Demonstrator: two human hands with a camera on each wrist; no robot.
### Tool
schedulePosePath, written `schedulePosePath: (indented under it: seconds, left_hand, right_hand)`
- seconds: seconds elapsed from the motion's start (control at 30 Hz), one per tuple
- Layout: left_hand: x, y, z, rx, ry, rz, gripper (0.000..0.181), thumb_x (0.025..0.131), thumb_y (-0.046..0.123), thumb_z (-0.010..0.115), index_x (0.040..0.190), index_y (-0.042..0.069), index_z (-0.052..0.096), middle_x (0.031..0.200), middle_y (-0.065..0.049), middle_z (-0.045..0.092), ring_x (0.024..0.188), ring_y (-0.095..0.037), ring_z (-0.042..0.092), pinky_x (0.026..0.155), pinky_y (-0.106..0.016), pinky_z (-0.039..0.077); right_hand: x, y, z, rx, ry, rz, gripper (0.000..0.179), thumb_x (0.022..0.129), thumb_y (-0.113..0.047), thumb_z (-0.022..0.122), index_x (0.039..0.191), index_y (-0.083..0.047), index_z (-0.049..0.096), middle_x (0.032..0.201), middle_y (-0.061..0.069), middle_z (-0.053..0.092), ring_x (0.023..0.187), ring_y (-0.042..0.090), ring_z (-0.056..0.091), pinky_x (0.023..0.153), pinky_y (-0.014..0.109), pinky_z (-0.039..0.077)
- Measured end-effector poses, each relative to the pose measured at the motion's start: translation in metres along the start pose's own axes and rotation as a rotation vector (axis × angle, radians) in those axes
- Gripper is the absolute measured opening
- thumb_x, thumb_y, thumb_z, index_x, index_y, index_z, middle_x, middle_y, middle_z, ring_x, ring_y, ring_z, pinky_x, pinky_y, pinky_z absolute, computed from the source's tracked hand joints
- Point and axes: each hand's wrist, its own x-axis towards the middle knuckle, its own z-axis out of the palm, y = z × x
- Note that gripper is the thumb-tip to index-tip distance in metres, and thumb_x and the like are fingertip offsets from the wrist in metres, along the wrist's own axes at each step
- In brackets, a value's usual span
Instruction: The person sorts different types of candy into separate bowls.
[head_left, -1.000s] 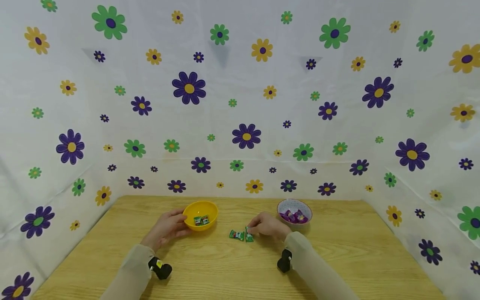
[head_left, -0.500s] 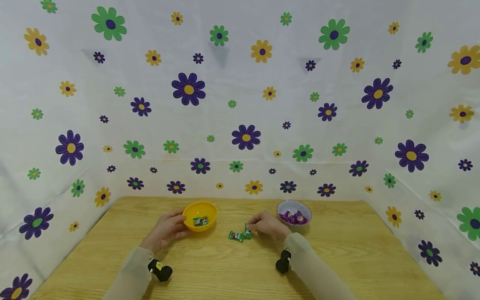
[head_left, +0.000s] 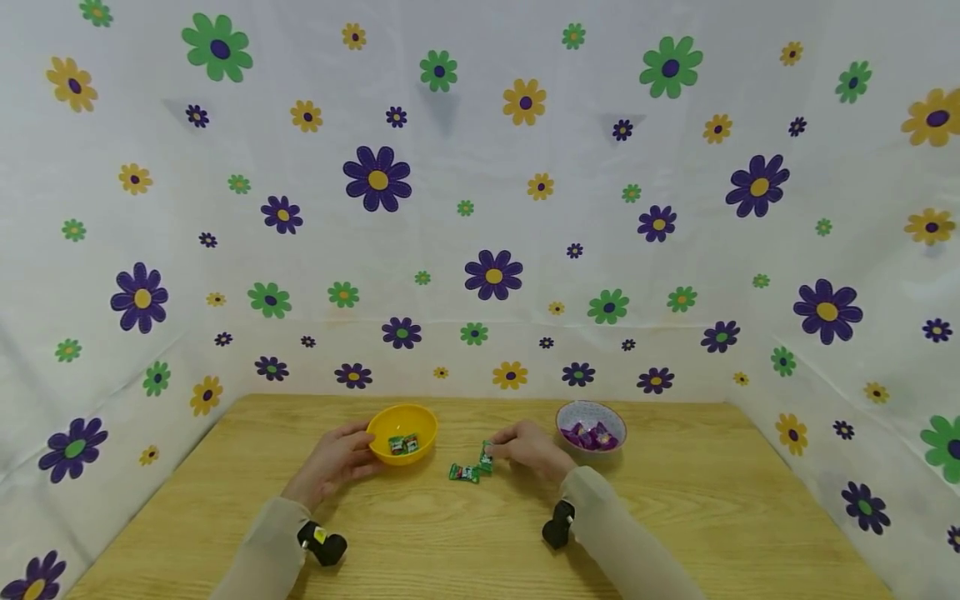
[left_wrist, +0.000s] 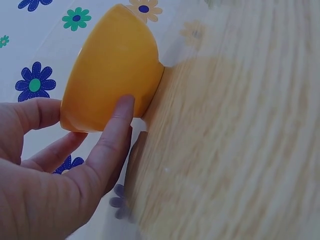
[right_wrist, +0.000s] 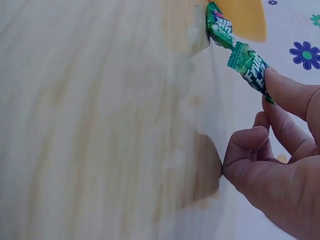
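My left hand holds the yellow bowl by its left side. In the left wrist view, one fingertip lies at the rim of the yellow bowl and another on its outer wall. Two green-wrapped candies lie inside. With thumb and finger, my right hand pinches the end of a green-wrapped candy. Its far end meets a second green-wrapped candy, seen plainly in the right wrist view, where the second candy lies on the table toward the yellow bowl.
Behind the right hand stands a pale speckled bowl with several purple-wrapped candies. Everything rests on a wooden table, backed and flanked by a white flowered sheet.
My right hand has moved left with the pinched candy, and the second candy has slid slightly left, toward the yellow bowl. The left hand stays on the yellow bowl.
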Motion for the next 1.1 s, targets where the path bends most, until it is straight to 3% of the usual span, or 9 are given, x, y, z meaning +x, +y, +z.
schedulePosePath:
  seconds: [0.13,0.3,0.53,0.73,0.83,1.1]
  left_hand:
    - [0.000,-0.001,0.000,-0.011,-0.008,-0.002,0.047,0.094,0.014,0.045,0.138,0.004,0.032,0.131,-0.025,0.040,0.102,-0.032,0.056,0.081,-0.045,0.049]
    - [-0.002,-0.002,0.000,-0.010,-0.023,0.001,0.048,0.094,0.013,0.044,0.139,0.004,0.031,0.131,-0.026,0.040,0.103,-0.032,0.055,0.082,-0.045,0.048]
    - [0.001,-0.003,0.000,-0.014,-0.018,-0.004,0.049,0.094,0.014,0.046,0.139,0.004,0.031,0.131,-0.025,0.041,0.103,-0.033,0.055,0.082,-0.045,0.048]
    - [0.001,-0.004,-0.001,-0.014,-0.021,0.001,0.049,0.093,0.014,0.046,0.139,0.004,0.031,0.132,-0.025,0.040,0.105,-0.034,0.055,0.081,-0.045,0.048]
    - [0.001,-0.004,-0.001,-0.014,-0.025,-0.002,0.049,0.093,0.014,0.046,0.139,0.004,0.031,0.132,-0.025,0.040,0.105,-0.034,0.054,0.081,-0.045,0.048]
    - [0.002,-0.003,-0.002,-0.023,-0.052,0.011,0.047,0.093,0.012,0.046,0.138,0.003,0.033,0.131,-0.026,0.041,0.105,-0.036,0.054,0.082,-0.046,0.048]
  right_hand:
    - [0.002,-0.002,0.003,0.008,0.009,-0.008,0.026,0.081,-0.026,0.067,0.101,-0.009,0.069,0.097,0.001,0.062,0.085,0.016,0.054,0.075,0.032,0.047]
    - [0.007,-0.004,0.009,0.057,0.003,0.005,0.030,0.080,-0.031,0.068,0.102,-0.011,0.069,0.093,0.001,0.063,0.079,0.017,0.053,0.069,0.030,0.047]
    - [0.012,-0.019,0.018,0.109,0.029,0.036,0.035,0.079,-0.037,0.068,0.104,-0.013,0.067,0.103,0.000,0.061,0.091,0.019,0.053,0.082,0.036,0.046]
    - [0.016,-0.035,0.028,0.187,0.038,0.022,0.035,0.077,-0.033,0.070,0.102,-0.009,0.067,0.099,0.002,0.061,0.084,0.023,0.053,0.075,0.036,0.048]
    - [0.017,-0.044,0.034,0.244,0.032,0.019,0.032,0.078,-0.030,0.070,0.100,-0.007,0.066,0.099,0.003,0.061,0.071,0.022,0.047,0.068,0.035,0.046]
    - [0.021,-0.066,0.048,0.347,0.024,0.007,0.030,0.078,-0.027,0.071,0.098,-0.006,0.068,0.098,0.004,0.062,0.066,0.018,0.044,0.054,0.027,0.039]
